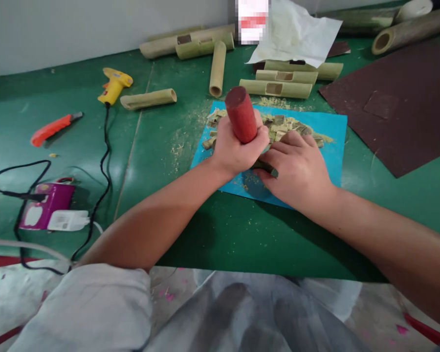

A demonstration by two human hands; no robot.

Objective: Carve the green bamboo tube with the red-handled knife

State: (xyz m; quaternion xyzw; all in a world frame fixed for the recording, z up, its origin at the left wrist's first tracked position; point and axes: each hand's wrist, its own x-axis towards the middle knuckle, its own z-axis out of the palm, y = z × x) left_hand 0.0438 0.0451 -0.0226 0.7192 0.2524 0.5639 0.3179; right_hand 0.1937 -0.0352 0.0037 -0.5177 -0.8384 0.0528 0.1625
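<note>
While LH (234, 152) grips 1 cyl. (241, 116), RH (297, 167) 1 pc. (268, 168)

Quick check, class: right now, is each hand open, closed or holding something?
Left hand: closed, holding a red cylindrical handle.
Right hand: closed, holding a dark piece, partly hidden by its fingers.

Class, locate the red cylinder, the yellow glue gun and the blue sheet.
Red cylinder (242, 116), head view: its side.
Yellow glue gun (115, 87), head view: its body.
Blue sheet (335, 159), head view: bare right part.
</note>
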